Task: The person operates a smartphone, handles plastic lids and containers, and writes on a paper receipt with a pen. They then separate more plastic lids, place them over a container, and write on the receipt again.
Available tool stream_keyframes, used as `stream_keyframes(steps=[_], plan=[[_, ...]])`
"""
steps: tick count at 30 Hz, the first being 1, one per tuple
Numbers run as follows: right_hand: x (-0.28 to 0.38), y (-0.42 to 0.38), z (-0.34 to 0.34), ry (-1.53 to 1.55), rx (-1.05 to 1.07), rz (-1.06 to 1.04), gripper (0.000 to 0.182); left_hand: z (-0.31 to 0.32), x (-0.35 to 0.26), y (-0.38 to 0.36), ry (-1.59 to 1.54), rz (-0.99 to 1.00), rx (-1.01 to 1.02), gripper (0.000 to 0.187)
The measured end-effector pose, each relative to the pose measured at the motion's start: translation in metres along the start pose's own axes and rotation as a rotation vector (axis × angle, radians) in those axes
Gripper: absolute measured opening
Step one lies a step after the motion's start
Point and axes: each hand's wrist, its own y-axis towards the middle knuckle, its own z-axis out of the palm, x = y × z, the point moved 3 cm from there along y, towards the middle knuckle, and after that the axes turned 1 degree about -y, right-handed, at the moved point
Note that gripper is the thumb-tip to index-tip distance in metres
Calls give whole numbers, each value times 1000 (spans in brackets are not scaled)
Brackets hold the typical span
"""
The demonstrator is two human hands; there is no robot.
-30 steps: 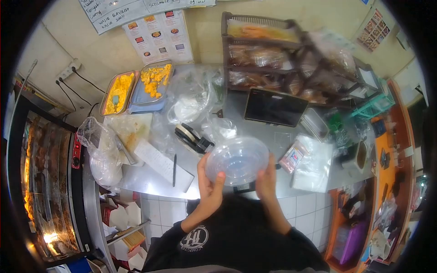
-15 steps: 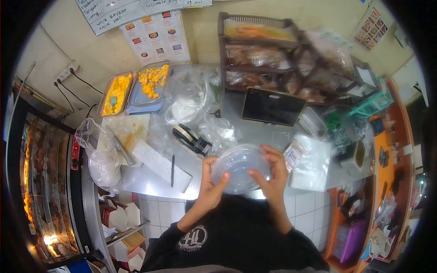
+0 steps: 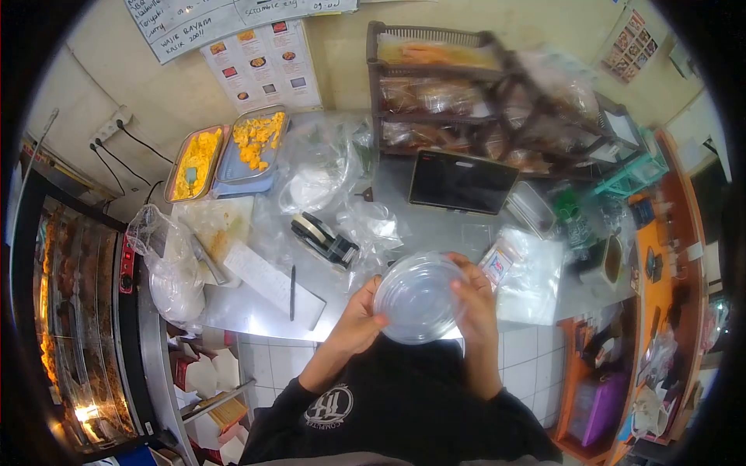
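Between my two hands is a clear round plastic bowl (image 3: 420, 299), held over the front edge of the steel table. My left hand (image 3: 360, 318) grips its left rim, thumb on the near side. On the opposite side my right hand (image 3: 475, 299) clasps the rim, its thumb lying over the edge. A black tape dispenser (image 3: 325, 239) stands on the table just beyond my left hand. Crumpled clear plastic bags (image 3: 369, 221) lie behind the bowl. Close to my right hand is a small printed packet (image 3: 497, 264) beside a stack of clear plastic sheets (image 3: 532, 272).
Two trays of yellow food (image 3: 198, 163) sit at the back left, near a notepad (image 3: 264, 283) with a black pen (image 3: 293, 293). A dark tablet (image 3: 464, 182) leans before brown plastic racks (image 3: 435, 70). A lit glass food warmer (image 3: 85, 334) flanks the left side.
The bowl has moved slightly right and toward me, and its tilt has changed. My right thumb has shifted from the bowl's near side up to its right rim.
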Motion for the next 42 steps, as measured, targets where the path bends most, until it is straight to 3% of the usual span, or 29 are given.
stream_keyframes(steps=[1,3,4,5,7,10,11,13,14,16,19,20,22,24,25,28,30,32,35,38,42], plan=[[-5,1,-3,28,19,38,6,1,0,1,13,4,37,61],[-8,-1,-5,56,41,76,11,-5,8,3,-53,39,99,72],[-11,-3,-6,137,38,181,20,-5,10,4,-120,71,161,84],[-14,-5,-6,218,35,286,30,-5,11,4,-119,71,161,84],[-19,-5,4,199,90,285,34,-1,10,3,-64,-30,81,96],[-22,-4,8,110,161,236,39,0,6,0,161,-107,-55,86],[-20,-2,7,212,145,241,39,-8,8,0,160,-108,-55,86],[-19,-1,5,313,127,245,38,-22,13,1,-365,-124,44,67],[-21,-1,1,385,4,252,40,-25,17,-2,-367,-126,44,67],[-26,-2,-6,454,-119,260,42,-24,33,-18,-729,-455,-131,56],[-25,-13,-7,338,-223,84,20,-50,58,-36,-453,-406,-156,58],[-25,-18,-6,338,-226,85,20,-51,58,-39,-342,-406,-116,60],[-23,-27,-8,320,-340,-9,20,-47,68,-43,-424,-378,-129,65],[-24,-30,-13,231,-321,-91,26,-75,96,-51,-254,-274,15,78],[-23,-33,-14,215,-329,-126,27,3,29,-34,-181,-227,228,97],[-22,-38,-14,210,-387,-147,33,10,19,-33,19,-119,419,109],[-30,-43,-18,138,-421,-31,33,7,22,-39,11,-146,385,109],[-34,-48,-23,95,-386,-51,32,3,25,-41,5,-170,345,108],[-35,-45,-18,56,-409,-56,30,0,23,-39,96,-19,323,100],[-39,-43,-19,78,-454,-40,27,6,17,-38,285,40,370,89],[-42,-42,-22,70,-454,-17,26,6,11,-38,529,14,272,73]])
